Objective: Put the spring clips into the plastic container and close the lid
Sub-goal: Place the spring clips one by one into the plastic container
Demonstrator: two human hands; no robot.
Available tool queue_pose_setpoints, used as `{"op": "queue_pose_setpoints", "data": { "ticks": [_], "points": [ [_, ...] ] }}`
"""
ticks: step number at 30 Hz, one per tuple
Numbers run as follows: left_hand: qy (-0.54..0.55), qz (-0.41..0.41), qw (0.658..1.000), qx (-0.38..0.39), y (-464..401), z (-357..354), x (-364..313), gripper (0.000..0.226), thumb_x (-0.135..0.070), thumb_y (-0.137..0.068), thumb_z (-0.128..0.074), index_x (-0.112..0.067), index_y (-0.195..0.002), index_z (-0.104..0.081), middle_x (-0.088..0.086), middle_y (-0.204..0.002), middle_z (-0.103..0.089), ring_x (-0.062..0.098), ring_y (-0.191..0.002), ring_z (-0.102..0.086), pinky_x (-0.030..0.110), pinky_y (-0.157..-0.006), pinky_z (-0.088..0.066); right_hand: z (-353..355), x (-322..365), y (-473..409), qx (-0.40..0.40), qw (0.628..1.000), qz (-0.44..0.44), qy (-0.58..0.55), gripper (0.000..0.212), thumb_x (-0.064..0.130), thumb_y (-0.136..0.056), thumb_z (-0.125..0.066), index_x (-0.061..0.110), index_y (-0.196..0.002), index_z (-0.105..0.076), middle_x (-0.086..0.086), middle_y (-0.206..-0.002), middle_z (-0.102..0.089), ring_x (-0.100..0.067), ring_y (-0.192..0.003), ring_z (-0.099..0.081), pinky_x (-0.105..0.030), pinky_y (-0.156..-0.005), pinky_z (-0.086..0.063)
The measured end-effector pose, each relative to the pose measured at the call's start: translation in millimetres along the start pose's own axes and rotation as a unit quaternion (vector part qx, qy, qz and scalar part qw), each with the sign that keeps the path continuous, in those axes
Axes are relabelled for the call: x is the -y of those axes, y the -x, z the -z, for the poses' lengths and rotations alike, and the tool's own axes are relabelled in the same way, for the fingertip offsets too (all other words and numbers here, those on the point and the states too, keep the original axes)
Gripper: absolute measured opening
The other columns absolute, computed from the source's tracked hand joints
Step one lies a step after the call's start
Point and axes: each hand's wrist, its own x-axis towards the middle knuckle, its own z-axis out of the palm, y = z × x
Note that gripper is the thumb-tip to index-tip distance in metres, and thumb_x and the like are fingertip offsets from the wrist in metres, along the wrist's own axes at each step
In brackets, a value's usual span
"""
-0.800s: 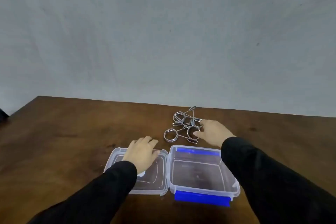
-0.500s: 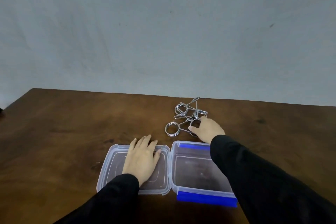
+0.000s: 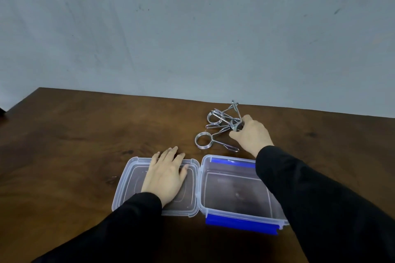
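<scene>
Small heap of shiny metal spring clips (image 3: 222, 120) on a dark brown wooden table (image 3: 85, 134), well beyond the far edge of a clear plastic container (image 3: 235, 190). One separate spring clip (image 3: 210, 141) lying flat just nearer than the heap, round coil to the left, two thin handles running right, close to the container's far wall but not touching it. Container itself open and empty, a blue latch strip along its far rim and another blue latch (image 3: 241, 223) along its near rim. Clear lid (image 3: 128, 186) swung flat onto the table directly left of the container, joined to it along the shared edge. Left hand (image 3: 166, 175) resting palm down on the lid, fingers together and extended flat, fingertips reaching the lid's far edge. Right hand (image 3: 251, 134) beyond the container's far right corner, at the right side of the heap, thumb and fingertips pinched around the coil of one clip, its handles sticking up and away from the hand. Other clips in the heap tangled together, exact count not clear. Black sleeves (image 3: 320, 209) on both arms, the right forearm crossing above the container's right side. Pale grey-blue wall (image 3: 192, 28) behind the table's far edge, beyond the heap.
</scene>
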Motion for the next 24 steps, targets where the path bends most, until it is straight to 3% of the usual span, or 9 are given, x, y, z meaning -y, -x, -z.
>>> {"op": "queue_pose_setpoints", "data": {
  "ticks": [3, 5, 7, 10, 14, 21, 24],
  "points": [
    [-0.002, 0.0, 1.0, -0.005, 0, 0, 1, 0.048, -0.049, -0.1, -0.032, -0.026, -0.136, -0.055, 0.002, -0.149, -0.049, 0.018, -0.138, -0.04, 0.043, -0.117, -0.022, 41, -4, 33, 0.039, 0.989, 0.124, -0.064, 0.036, 0.03, -0.082, -0.073, 0.026, -0.115, -0.059, 0.004, -0.099, -0.063, -0.003, -0.077, -0.058, -0.027, -0.067, -0.041],
    [-0.004, -0.002, 1.0, -0.008, 0, -1, 1, 0.048, -0.048, -0.1, -0.033, -0.025, -0.135, -0.056, 0.002, -0.148, -0.05, 0.019, -0.137, -0.041, 0.044, -0.117, -0.024, 64, -9, 69, 0.12, 0.971, 0.205, -0.028, 0.035, 0.031, -0.083, -0.075, 0.033, -0.113, -0.058, 0.018, -0.101, -0.056, 0.01, -0.075, -0.054, -0.015, -0.064, -0.037],
    [-0.006, -0.006, 1.0, -0.01, 1, -2, 2, 0.046, -0.047, -0.1, -0.035, -0.024, -0.134, -0.057, 0.002, -0.147, -0.051, 0.02, -0.137, -0.042, 0.044, -0.117, -0.025, 71, -18, 102, 0.191, 0.949, 0.246, 0.041, 0.042, 0.038, -0.084, -0.075, 0.037, -0.121, -0.055, 0.024, -0.107, -0.051, 0.018, -0.087, -0.052, -0.012, -0.066, -0.041],
    [-0.006, -0.006, 1.0, -0.016, 2, -2, 2, 0.045, -0.045, -0.1, -0.037, -0.024, -0.133, -0.058, 0.003, -0.146, -0.052, 0.02, -0.136, -0.043, 0.044, -0.116, -0.025, 57, -38, 125, 0.217, 0.934, 0.266, 0.095, 0.048, 0.042, -0.082, -0.072, 0.036, -0.127, -0.057, 0.024, -0.114, -0.051, 0.007, -0.094, -0.055, -0.016, -0.079, -0.045],
    [-0.008, -0.006, 1.0, -0.015, 1, -2, 1, 0.045, -0.046, -0.099, -0.037, -0.024, -0.132, -0.059, 0.003, -0.146, -0.053, 0.02, -0.136, -0.044, 0.044, -0.116, -0.025, 39, -50, 123, 0.239, 0.929, 0.244, 0.144, 0.053, 0.038, -0.085, -0.068, 0.031, -0.136, -0.054, 0.011, -0.131, -0.057, -0.01, -0.112, -0.058, -0.031, -0.093, -0.054],
    [-0.005, -0.005, 1.0, -0.013, 0, -3, 3, 0.046, -0.048, -0.1, -0.036, -0.025, -0.133, -0.058, 0.003, -0.147, -0.052, 0.021, -0.136, -0.044, 0.044, -0.117, -0.024, 8, -51, 115, 0.23, 0.921, 0.235, 0.209, 0.05, 0.032, -0.091, -0.071, 0.026, -0.139, -0.054, 0.001, -0.131, -0.058, -0.018, -0.111, -0.061, -0.03, -0.091, -0.056],
    [-0.003, -0.008, 1.0, -0.019, 0, -4, 5, 0.045, -0.046, -0.099, -0.037, -0.024, -0.131, -0.06, 0.003, -0.145, -0.054, 0.021, -0.135, -0.045, 0.044, -0.116, -0.026, 21, -43, 116, 0.24, 0.916, 0.218, 0.236, 0.051, 0.046, -0.09, -0.069, 0.025, -0.135, -0.058, 0.001, -0.129, -0.061, -0.019, -0.111, -0.062, -0.034, -0.09, -0.057]
  ]
}}
